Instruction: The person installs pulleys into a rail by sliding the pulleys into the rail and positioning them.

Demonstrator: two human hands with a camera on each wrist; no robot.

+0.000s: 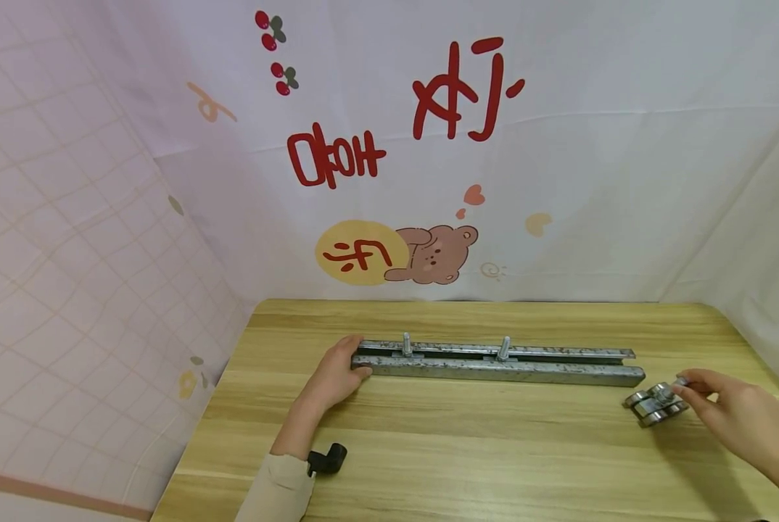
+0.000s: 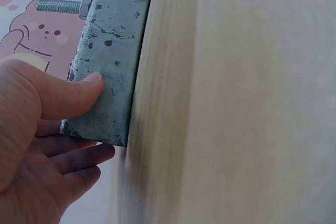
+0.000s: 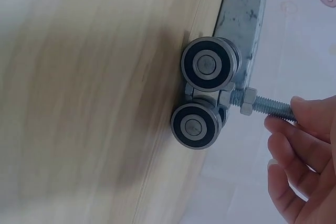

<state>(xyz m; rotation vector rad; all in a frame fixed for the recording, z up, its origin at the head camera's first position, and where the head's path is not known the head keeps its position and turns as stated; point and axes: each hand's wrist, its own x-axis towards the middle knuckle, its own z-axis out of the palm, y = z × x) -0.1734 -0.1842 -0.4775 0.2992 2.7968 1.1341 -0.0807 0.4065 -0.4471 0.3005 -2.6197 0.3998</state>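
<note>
A metal channel track point(image 1: 494, 367) lies across the wooden table, its slot facing up. Two threaded bolts, a left one point(image 1: 407, 344) and a right one point(image 1: 504, 349), stick up through the slot. My left hand point(image 1: 337, 370) grips the track's left end, thumb point(image 2: 86, 95) on the near side wall and the other fingers around the end. Off the track's right end, my right hand point(image 1: 732, 406) pinches the bolt of a roller trolley point(image 1: 656, 404) between thumb and fingertips. In the right wrist view the trolley's wheels point(image 3: 206, 65) and the nut point(image 3: 248, 102) on its bolt show plainly.
The wooden table point(image 1: 468, 457) has rounded far corners. A printed white cloth point(image 1: 598, 181) hangs behind it and along both sides. A black strap piece point(image 1: 328, 459) sits at the left wrist.
</note>
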